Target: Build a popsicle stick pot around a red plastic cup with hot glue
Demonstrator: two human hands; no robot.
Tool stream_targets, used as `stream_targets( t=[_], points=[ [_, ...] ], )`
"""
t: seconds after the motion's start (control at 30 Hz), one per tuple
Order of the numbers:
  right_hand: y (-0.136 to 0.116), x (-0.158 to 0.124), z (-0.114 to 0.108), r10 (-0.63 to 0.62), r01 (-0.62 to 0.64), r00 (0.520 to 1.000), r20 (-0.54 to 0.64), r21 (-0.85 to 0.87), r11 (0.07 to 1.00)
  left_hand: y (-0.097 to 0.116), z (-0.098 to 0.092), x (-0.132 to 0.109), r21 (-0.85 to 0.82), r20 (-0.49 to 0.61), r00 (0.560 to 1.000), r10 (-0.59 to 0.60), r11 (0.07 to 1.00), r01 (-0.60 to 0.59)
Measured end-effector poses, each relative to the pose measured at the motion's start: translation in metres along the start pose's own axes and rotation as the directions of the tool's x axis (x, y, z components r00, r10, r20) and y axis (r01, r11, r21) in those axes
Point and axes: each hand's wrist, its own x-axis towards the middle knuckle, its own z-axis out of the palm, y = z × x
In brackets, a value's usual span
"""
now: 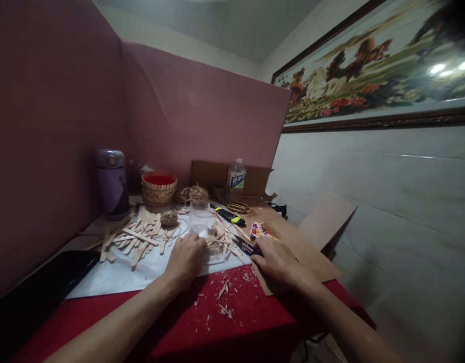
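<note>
My left hand (186,254) rests on the white sheet with its fingers curled, just in front of a clear plastic cup (199,218). What those fingers hold, if anything, is hidden. Farther right, my right hand (275,258) is closed around the handles of a dark two-handled tool (246,247), scissors or pliers; its tip points left toward a heap of split wood slivers (225,238). Wooden craft sticks (141,234) lie in a loose pile left of my left hand, with a small ball of twine (169,218) beside them.
At the back stand a purple flask (112,184), a stick-covered bowl with a red inside (159,189), a twine coil (192,193) and a labelled bottle (236,179). A yellow-black utility knife (230,216) lies near gold-handled scissors (238,206). Wood scraps litter the red cloth (217,322).
</note>
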Motion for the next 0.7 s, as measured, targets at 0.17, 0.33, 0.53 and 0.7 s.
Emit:
stream_targets(
  t=[0.17, 0.33, 0.53, 0.7],
  points=[
    [0.005, -0.007, -0.011, 0.07, -0.071, 0.998, 0.009, 0.082, 0.994, -0.001, 0.001, 0.0, -0.005, 0.003, 1.0, 0.006, 1.0, -0.006],
    [0.012, 0.007, -0.026, 0.103, -0.058, 0.969, -0.225, 0.2, 0.978, 0.0, 0.002, 0.0, -0.008, 0.003, 1.0, 0.011, 1.0, -0.011],
    [0.013, 0.08, -0.031, 0.206, -0.195, 0.961, -0.186, 0.073, 0.978, 0.001, 0.001, 0.0, -0.007, 0.013, 1.0, 0.006, 1.0, -0.006],
    [0.001, 0.137, -0.019, 0.202, -0.2, 0.978, -0.05, 0.043, 0.979, 0.003, -0.001, 0.0, -0.031, 0.033, 0.999, -0.006, 1.0, 0.007]
  ],
)
